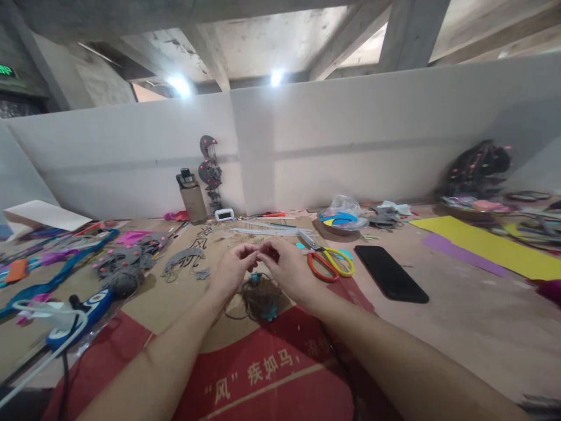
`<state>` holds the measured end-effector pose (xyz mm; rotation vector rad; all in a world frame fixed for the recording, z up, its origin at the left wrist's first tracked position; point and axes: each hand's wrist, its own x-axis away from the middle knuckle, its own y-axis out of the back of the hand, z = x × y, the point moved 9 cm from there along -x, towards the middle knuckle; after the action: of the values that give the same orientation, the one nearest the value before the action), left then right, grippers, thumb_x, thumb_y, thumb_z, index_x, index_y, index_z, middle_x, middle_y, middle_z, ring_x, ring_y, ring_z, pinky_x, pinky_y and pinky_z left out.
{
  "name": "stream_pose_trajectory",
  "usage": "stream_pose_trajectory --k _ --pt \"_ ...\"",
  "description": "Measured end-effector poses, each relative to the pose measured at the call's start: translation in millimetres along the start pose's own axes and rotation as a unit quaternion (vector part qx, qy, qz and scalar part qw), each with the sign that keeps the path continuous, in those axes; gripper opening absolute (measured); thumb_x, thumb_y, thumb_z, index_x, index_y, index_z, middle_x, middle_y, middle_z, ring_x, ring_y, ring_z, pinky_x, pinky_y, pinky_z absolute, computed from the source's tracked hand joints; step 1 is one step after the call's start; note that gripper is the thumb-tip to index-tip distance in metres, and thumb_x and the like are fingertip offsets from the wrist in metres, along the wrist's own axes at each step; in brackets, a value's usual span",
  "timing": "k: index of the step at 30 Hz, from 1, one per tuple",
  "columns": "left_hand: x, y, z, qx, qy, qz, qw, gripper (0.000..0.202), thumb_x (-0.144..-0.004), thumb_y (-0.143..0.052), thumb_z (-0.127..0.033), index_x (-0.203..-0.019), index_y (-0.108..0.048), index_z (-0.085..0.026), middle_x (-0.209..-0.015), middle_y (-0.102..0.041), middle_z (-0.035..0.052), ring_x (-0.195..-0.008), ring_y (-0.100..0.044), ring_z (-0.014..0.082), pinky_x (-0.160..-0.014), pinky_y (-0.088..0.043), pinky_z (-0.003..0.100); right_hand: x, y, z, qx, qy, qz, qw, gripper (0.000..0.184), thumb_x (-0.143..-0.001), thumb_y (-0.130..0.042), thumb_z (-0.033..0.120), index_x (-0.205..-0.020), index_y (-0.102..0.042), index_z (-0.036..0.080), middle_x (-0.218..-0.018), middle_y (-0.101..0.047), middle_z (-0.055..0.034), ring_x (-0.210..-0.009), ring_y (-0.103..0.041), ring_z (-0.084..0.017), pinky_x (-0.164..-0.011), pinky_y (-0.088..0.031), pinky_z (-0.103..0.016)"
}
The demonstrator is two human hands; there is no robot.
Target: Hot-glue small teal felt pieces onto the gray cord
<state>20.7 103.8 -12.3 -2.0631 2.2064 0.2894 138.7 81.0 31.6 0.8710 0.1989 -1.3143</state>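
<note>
Both hands are seen at the middle of the worktable, brought together so that the fingertips meet or nearly meet. By the left hand (234, 269), the fingers are bent in toward the thumb; by the right hand (287, 272), a similar curl is shown, its fingertips turned toward the left. Whether anything fine is pinched there cannot be told, nor how tightly either hand is closed.

The brown bundle (262, 295) is placed directly below the joined fingertips, in the gap between the two wrists, on the near side of the hands. Its upper end is set just beside the fingertips; contact cannot be made out. A teal piece (269, 313) is seen at its lower edge, and a second bit of teal at its top. A loop of cord (236, 317) is spread out from its left side.

Red-printed cardboard (258, 356) is laid under the forearms. Near the right hand, scissors (323, 249) with one red and one yellow handle are laid with handles toward the wearer; farther right, a dark phone (390, 273) is placed flat. Left of the left hand, a grey curved piece (184, 257) is noted, with a bottle (194, 203) stood upright behind it.
</note>
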Motion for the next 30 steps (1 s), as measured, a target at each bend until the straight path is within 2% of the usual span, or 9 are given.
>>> stream_pose_trajectory --k 4,9,15,22,26,28,30 --pt "3.0 1.9 -7.1 -0.039 -0.027 -0.030 0.998 0.028 -0.069 -0.067 -0.040 -0.084 -0.064 -0.016 -0.067 -0.059 -0.0004 -0.058 -0.048 0.0103 -0.055 -0.037 0.023 1.6 3.8 -0.8 -0.015 -0.003 -0.015 1.000 0.007 -0.082 -0.054 0.024 -0.077 -0.058 0.020 -0.073 -0.059 0.0007 -0.067 -0.051 -0.012 -0.064 -0.038 -0.024" --pt "7.4 8.8 -18.9 -0.119 -0.079 -0.070 0.987 0.024 -0.072 -0.065 -0.038 -0.087 -0.064 -0.019 -0.082 -0.065 0.0032 -0.070 -0.055 0.0146 -0.064 -0.042 0.026 1.0 7.7 6.0 0.027 0.010 -0.023 0.999 0.005 -0.080 -0.056 0.021 -0.075 -0.057 0.021 -0.073 -0.059 -0.0003 -0.070 -0.052 -0.014 -0.065 -0.038 -0.026" --pt "17.6 9.5 -39.9 -0.231 -0.152 -0.080 0.958 0.018 -0.075 -0.063 -0.035 -0.088 -0.065 -0.022 -0.078 -0.064 0.0020 -0.068 -0.055 0.0151 -0.064 -0.041 0.028 0.1 2.1 -6.3 0.017 -0.036 0.007 0.999 0.008 -0.080 -0.056 0.026 -0.075 -0.056 0.020 -0.071 -0.059 -0.0004 -0.066 -0.051 -0.014 -0.060 -0.037 -0.026" --pt "14.1 10.5 -27.3 -0.133 -0.079 -0.062 0.986 0.022 -0.071 -0.066 -0.025 -0.093 -0.062 -0.020 -0.077 -0.064 0.0019 -0.072 -0.059 0.0157 -0.067 -0.044 0.028 -2.3 -6.3 -14.2 0.002 -0.045 0.050 0.998 0.018 -0.082 -0.054 0.031 -0.069 -0.049 0.019 -0.067 -0.052 0.0019 -0.064 -0.046 -0.013 -0.059 -0.033 -0.025" --pt "14.0 9.9 -26.7 -0.113 -0.065 -0.066 0.989 0.025 -0.067 -0.069 -0.022 -0.091 -0.062 -0.019 -0.075 -0.063 0.0013 -0.069 -0.057 0.0140 -0.066 -0.044 0.026 -2.2 -15.9 -23.7 -0.086 -0.109 0.109 0.984 0.019 -0.079 -0.055 0.031 -0.066 -0.046 0.019 -0.060 -0.045 0.0044 -0.057 -0.042 -0.011 -0.054 -0.031 -0.024" --pt "13.4 7.7 -22.6 -0.051 -0.038 -0.060 0.996 0.029 -0.064 -0.072 -0.022 -0.090 -0.061 -0.017 -0.074 -0.062 0.0008 -0.068 -0.057 0.0131 -0.066 -0.044 0.025 -1.0 -19.0 -23.4 -0.140 -0.132 0.136 0.972 0.021 -0.079 -0.054 0.033 -0.067 -0.045 0.019 -0.058 -0.044 0.0051 -0.055 -0.040 -0.010 -0.052 -0.031 -0.023" --pt "13.8 4.2 -20.0 0.026 -0.019 -0.059 0.998 0.032 -0.062 -0.075 -0.024 -0.089 -0.060 -0.016 -0.073 -0.061 0.0003 -0.069 -0.056 0.0119 -0.067 -0.044 0.024 -0.5 -17.4 -19.8 -0.176 -0.140 0.135 0.965 0.023 -0.078 -0.055 0.035 -0.067 -0.043 0.019 -0.057 -0.043 0.0055 -0.053 -0.038 -0.009 -0.051 -0.030 -0.022"
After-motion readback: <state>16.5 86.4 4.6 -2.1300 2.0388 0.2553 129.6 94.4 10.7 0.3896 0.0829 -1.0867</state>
